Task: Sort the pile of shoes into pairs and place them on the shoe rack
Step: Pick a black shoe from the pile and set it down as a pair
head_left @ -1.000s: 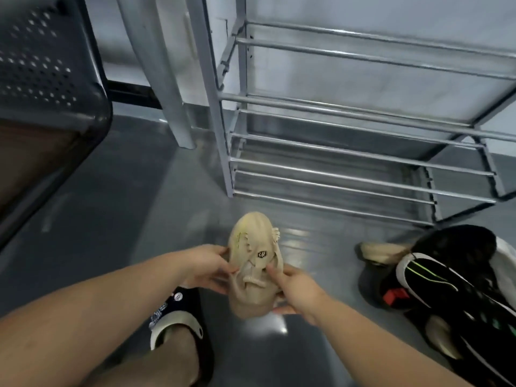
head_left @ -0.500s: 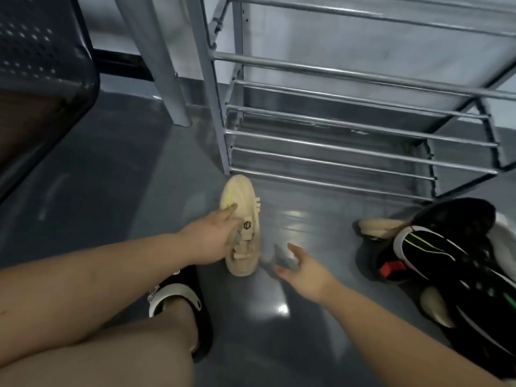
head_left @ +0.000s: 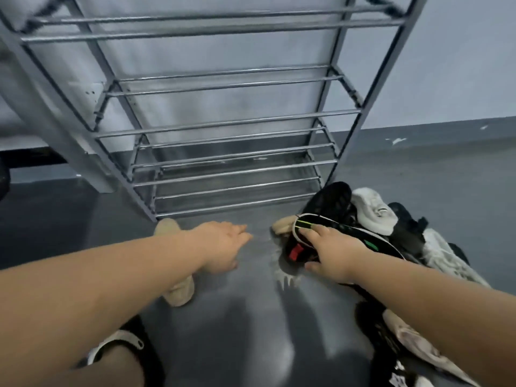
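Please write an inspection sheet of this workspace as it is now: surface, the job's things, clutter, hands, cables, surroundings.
Surface: glossy dark grey floor with light reflections.
Job's things: metal shoe rack, no shoes on the shelves in view; beige shoe on the floor in front of it, partly hidden by the left forearm; pile of shoes at the right, with a black shoe with green stripe, a white shoe and another beige shoe.
Clutter: nothing seen.
Hands: left hand open, holding nothing; right hand on the black shoe, fingers over its edge.
Cables: nothing seen.
Surroundings: pale wall with dark baseboard; person's black sandal.
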Demonstrator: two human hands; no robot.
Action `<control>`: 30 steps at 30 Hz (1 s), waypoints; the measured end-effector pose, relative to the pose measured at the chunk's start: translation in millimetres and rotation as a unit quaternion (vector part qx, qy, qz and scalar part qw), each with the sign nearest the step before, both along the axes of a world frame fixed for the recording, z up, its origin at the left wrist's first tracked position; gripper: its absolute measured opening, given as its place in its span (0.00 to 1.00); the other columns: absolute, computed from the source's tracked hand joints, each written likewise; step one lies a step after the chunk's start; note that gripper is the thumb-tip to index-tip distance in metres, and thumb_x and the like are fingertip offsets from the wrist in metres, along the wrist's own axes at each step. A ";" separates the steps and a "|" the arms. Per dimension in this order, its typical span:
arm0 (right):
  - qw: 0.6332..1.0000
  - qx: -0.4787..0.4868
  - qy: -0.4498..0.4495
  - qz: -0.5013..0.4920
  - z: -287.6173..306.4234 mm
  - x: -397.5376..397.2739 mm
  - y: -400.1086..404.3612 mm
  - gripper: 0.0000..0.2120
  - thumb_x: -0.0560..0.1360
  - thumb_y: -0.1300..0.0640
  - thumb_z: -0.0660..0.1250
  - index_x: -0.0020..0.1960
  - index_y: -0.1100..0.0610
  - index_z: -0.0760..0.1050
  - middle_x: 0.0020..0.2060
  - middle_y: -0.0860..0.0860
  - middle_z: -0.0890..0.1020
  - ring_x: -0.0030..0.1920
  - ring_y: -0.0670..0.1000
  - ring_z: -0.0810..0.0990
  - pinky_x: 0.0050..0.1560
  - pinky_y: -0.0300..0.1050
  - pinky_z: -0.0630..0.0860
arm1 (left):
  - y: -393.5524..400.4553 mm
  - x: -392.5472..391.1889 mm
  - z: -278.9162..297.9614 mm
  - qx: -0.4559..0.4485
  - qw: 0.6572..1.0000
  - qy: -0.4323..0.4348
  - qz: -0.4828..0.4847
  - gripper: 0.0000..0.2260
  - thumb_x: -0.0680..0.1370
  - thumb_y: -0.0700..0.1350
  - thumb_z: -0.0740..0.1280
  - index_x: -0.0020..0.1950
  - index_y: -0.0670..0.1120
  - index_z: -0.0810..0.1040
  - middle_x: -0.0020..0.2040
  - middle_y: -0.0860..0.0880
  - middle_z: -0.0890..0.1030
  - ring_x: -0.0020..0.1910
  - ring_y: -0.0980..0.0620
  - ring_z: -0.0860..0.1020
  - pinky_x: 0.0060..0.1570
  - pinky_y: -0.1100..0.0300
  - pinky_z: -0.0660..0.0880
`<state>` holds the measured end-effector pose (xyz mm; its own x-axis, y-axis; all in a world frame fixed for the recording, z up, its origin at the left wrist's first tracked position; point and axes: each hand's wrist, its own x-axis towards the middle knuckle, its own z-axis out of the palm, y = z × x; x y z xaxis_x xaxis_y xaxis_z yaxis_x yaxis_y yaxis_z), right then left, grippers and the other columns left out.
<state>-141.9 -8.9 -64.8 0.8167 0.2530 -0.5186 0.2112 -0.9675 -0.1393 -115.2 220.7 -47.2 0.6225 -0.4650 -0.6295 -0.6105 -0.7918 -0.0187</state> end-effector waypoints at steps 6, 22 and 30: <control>0.997 -0.069 0.026 -0.020 28.2 -25.7 -105.9 0.37 0.76 0.41 0.61 0.78 0.49 0.47 0.76 0.48 0.55 0.74 0.53 0.60 0.70 0.50 0.65 | -91.5 -7.4 -14.2 -0.089 0.995 -0.001 0.040 0.32 0.80 0.55 0.58 0.79 0.49 0.46 0.79 0.45 0.50 0.76 0.45 0.56 0.73 0.54 0.56; 0.976 0.017 0.085 -0.200 -56.1 -26.6 -183.0 0.40 0.76 0.40 0.62 0.78 0.54 0.45 0.72 0.56 0.62 0.69 0.57 0.67 0.67 0.48 0.67 | -190.6 33.0 -82.7 -0.125 0.989 -0.037 0.064 0.34 0.79 0.55 0.59 0.79 0.49 0.44 0.79 0.47 0.44 0.78 0.48 0.47 0.75 0.53 0.49; 0.938 0.090 0.153 -0.297 -77.4 -12.4 -195.4 0.41 0.76 0.42 0.64 0.78 0.57 0.45 0.72 0.56 0.67 0.69 0.56 0.69 0.68 0.47 0.67 | -200.2 61.2 -114.1 -0.088 0.994 -0.029 0.055 0.32 0.80 0.58 0.56 0.78 0.49 0.47 0.79 0.47 0.49 0.78 0.48 0.49 0.76 0.52 0.49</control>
<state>-154.3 -204.3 -142.2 0.6612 -0.0937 -0.7444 -0.4342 -0.8569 -0.2778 -54.0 20.4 -161.3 0.7085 -0.4919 -0.5060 -0.5223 -0.8477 0.0927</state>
